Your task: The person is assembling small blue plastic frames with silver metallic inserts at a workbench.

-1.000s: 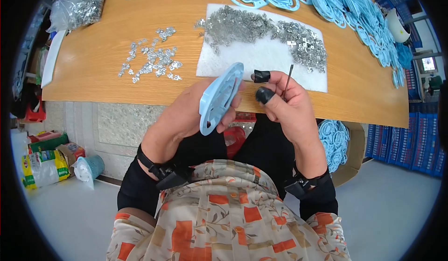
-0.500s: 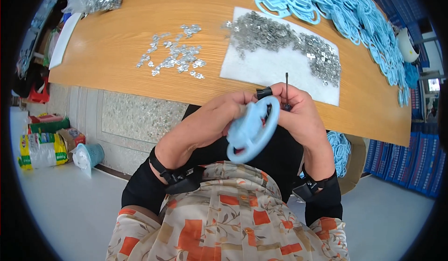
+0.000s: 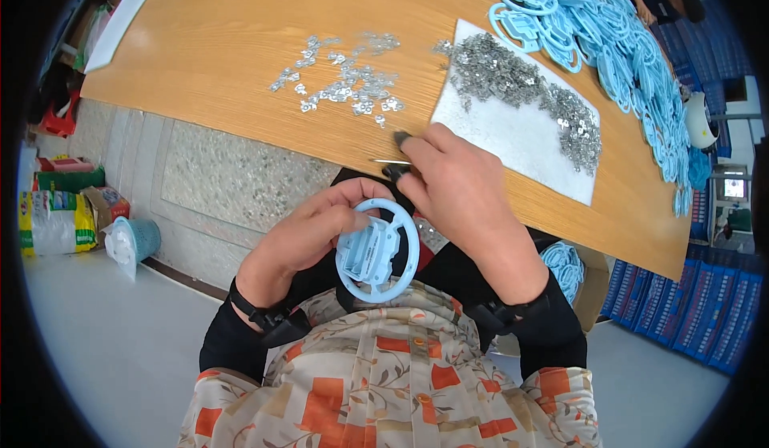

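My left hand is closed on the rim of a light-blue plastic toy steering wheel, held over my lap with its ribbed, hollow side facing up. Black covers sit on two fingertips of my right hand, which is over the table's near edge. Between those fingertips sticks out a thin metal-shafted tool, pointing left; my fingers hide its handle. Just beyond it, small flat silver metal plates lie scattered on the wooden table.
A white foam sheet bears a heap of small metal parts. Many light-blue wheels are piled along the table's far right. Under the table edge a cardboard box holds more blue parts. Another person's arm shows at top right.
My right hand has left the wheel and moved left and over the table edge, the tool now pointing left. My left hand has turned the wheel's hollow side up. The view has shifted.
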The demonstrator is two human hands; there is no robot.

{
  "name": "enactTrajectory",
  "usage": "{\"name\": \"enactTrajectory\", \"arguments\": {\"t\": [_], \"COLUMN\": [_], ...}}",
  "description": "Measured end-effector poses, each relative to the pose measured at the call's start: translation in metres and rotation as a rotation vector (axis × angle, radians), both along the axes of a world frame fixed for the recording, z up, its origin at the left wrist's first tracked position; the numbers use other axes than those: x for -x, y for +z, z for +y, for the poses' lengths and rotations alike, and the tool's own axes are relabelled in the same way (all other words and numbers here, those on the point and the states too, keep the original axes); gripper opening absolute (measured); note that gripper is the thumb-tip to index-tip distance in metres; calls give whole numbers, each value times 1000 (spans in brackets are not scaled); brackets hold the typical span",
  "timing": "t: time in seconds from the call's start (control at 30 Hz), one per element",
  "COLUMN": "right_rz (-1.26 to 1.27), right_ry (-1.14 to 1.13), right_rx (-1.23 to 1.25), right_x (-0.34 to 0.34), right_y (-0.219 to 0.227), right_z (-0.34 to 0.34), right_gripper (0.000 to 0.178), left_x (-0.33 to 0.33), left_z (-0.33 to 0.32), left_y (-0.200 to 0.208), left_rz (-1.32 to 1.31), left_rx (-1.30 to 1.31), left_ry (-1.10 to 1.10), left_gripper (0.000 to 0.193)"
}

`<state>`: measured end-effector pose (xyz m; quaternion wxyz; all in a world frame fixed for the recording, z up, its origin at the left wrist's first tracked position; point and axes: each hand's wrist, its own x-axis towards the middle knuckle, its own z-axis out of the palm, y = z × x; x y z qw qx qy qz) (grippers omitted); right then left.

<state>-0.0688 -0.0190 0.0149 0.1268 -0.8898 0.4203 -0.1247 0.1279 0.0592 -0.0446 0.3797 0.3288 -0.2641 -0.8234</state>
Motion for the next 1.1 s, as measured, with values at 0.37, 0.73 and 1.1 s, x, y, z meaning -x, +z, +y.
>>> {"name": "enactTrajectory", "arguments": {"t": [0.37,0.73,1.1], "right_rz": [-229,-582,-446], "right_ry": [-26,-303,-188], "right_rx": [-32,-122,-55], "right_x": [48,64,85], "right_y": [-24,-12,12], "right_z": [33,43,30], "right_gripper": [22,15,22], "left_x": [27,70,76], "left_z": [-4,-14,-43], "left_y": [6,37,47], "left_rz": [-292,-428,-510], "left_rx": [23,353,417], "left_ry": [-81,111,-86], "left_gripper": [26,30,27]}}
